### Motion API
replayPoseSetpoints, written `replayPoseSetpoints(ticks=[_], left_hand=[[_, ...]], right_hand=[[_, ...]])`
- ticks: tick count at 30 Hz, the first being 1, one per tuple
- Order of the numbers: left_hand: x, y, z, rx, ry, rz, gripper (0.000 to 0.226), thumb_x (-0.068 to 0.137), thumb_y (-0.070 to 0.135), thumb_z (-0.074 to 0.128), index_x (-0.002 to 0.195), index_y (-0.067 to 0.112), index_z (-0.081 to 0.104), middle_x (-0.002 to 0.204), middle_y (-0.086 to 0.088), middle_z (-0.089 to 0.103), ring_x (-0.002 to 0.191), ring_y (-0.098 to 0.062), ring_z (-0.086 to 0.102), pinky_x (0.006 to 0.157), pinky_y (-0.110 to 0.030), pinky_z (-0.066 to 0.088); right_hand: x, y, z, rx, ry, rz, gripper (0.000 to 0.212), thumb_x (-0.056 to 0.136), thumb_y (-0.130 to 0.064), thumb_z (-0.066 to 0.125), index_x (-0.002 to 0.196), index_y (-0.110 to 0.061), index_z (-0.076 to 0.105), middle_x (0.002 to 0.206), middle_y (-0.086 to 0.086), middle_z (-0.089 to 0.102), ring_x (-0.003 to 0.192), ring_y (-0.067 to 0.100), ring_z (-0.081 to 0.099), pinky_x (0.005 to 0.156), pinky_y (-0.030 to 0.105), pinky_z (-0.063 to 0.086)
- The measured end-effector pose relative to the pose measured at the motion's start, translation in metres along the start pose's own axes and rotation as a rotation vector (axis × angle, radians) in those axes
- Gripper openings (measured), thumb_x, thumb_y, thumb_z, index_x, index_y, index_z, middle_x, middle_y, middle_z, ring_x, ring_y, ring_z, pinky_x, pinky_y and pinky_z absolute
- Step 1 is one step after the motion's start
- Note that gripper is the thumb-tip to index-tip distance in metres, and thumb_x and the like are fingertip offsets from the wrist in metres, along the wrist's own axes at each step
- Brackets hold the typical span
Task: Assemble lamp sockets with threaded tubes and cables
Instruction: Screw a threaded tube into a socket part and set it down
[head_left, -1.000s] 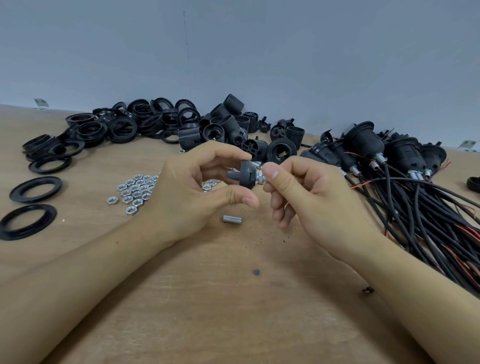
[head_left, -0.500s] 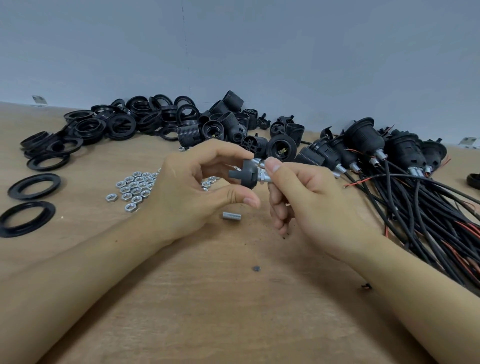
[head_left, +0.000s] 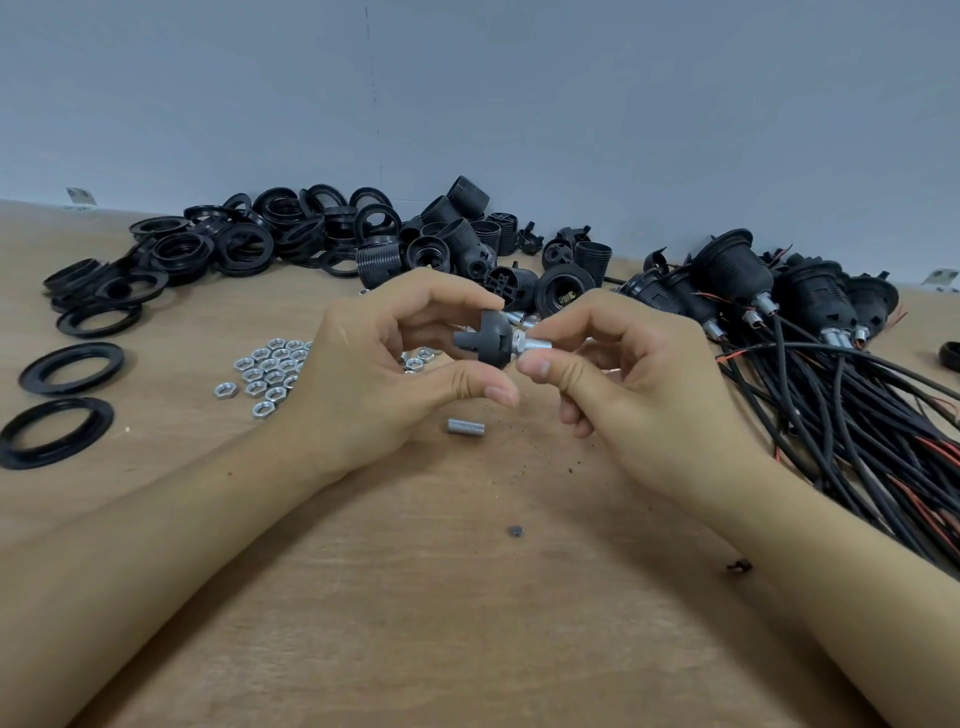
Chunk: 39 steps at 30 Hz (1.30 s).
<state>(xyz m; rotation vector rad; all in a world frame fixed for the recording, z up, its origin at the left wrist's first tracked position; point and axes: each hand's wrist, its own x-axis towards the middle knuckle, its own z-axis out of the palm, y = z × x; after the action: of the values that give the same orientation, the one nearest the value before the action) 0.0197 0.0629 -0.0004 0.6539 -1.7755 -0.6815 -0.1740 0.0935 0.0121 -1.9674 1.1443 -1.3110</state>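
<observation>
Holding the black socket cap (head_left: 485, 340) in the air above the wooden table (head_left: 467, 623), the left hand (head_left: 384, 374) has its forefinger curled over the top of the dome and its thumb under the rim, so the cap is pinched between them with its short stub facing left and its domed back facing right. Out of that back comes the threaded tube (head_left: 535, 343), a bright metal piece lying nearly level, its long axis running left to right, straight from one hand toward the other. A hex nut (head_left: 518, 340) sits on the tube right against the cap. The right hand (head_left: 639, 384) meets it from the right, thumb below and forefinger above, closed on the tube and nut; whether the fingertips bear on the nut or on the bare thread beside it I cannot tell. So the piece to be turned lies just right of the left hand's grip and in line with it, and the right hand is the nearer one to it. I judge that the next move is a twist about that level axis, cap held steady by the left hand. A spare tube (head_left: 466, 427) lies on the table below the hands, loose nuts (head_left: 270, 371) lie to the left, and cabled sockets (head_left: 810, 332) are heaped on the right
</observation>
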Motion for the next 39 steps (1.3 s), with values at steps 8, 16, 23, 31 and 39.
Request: replayPoseSetpoints(ticks=[8, 16, 23, 31, 39], left_hand=[[-0.0002, 0.0037, 0.0006, 0.058, 0.004, 0.048, 0.049, 0.062, 0.028, 0.088, 0.105, 0.024, 0.065, 0.097, 0.01, 0.074, 0.09, -0.007, 0.071, 0.08, -0.015, 0.052], [0.0002, 0.0021, -0.001, 0.128, 0.046, 0.107, 0.048, 0.065, 0.025, 0.088, 0.106, 0.016, 0.066, 0.095, 0.011, 0.071, 0.089, -0.004, 0.07, 0.079, -0.016, 0.053], [0.0, -0.0004, 0.0021, 0.057, 0.035, 0.074, 0.048, 0.065, 0.029, 0.09, 0.107, 0.026, 0.065, 0.095, 0.012, 0.072, 0.089, -0.007, 0.07, 0.082, -0.018, 0.053], [0.0, -0.0016, 0.0019, 0.068, 0.016, 0.092, 0.046, 0.068, 0.026, 0.086, 0.108, 0.022, 0.064, 0.098, 0.004, 0.072, 0.091, -0.012, 0.071, 0.083, -0.021, 0.055], [0.0006, -0.0014, 0.0006, 0.054, 0.039, 0.079, 0.045, 0.069, 0.027, 0.086, 0.108, 0.022, 0.064, 0.099, 0.001, 0.073, 0.089, -0.018, 0.072, 0.08, -0.025, 0.057]], right_hand=[[-0.0003, -0.0024, 0.0043, 0.039, -0.078, 0.171, 0.057, 0.093, -0.055, 0.042, 0.069, -0.006, 0.061, 0.053, 0.011, 0.058, 0.044, 0.014, 0.055, 0.046, 0.023, 0.047], [0.0004, -0.0013, 0.0003, 0.096, -0.051, 0.03, 0.014, 0.092, -0.027, 0.061, 0.087, -0.014, 0.061, 0.072, 0.006, 0.062, 0.058, 0.023, 0.057, 0.05, 0.035, 0.048], [0.0013, 0.0009, 0.0027, 0.107, -0.078, 0.141, 0.049, 0.101, -0.046, 0.042, 0.079, -0.005, 0.058, 0.056, 0.008, 0.058, 0.046, 0.015, 0.054, 0.045, 0.027, 0.045], [0.0009, 0.0022, 0.0001, 0.106, -0.096, 0.062, 0.023, 0.099, -0.027, 0.053, 0.081, -0.013, 0.059, 0.061, 0.006, 0.06, 0.051, 0.017, 0.055, 0.046, 0.028, 0.046], [0.0015, 0.0018, -0.0016, 0.151, -0.116, 0.102, 0.017, 0.093, -0.033, 0.057, 0.088, -0.017, 0.059, 0.067, 0.006, 0.063, 0.056, 0.017, 0.057, 0.047, 0.03, 0.047]])
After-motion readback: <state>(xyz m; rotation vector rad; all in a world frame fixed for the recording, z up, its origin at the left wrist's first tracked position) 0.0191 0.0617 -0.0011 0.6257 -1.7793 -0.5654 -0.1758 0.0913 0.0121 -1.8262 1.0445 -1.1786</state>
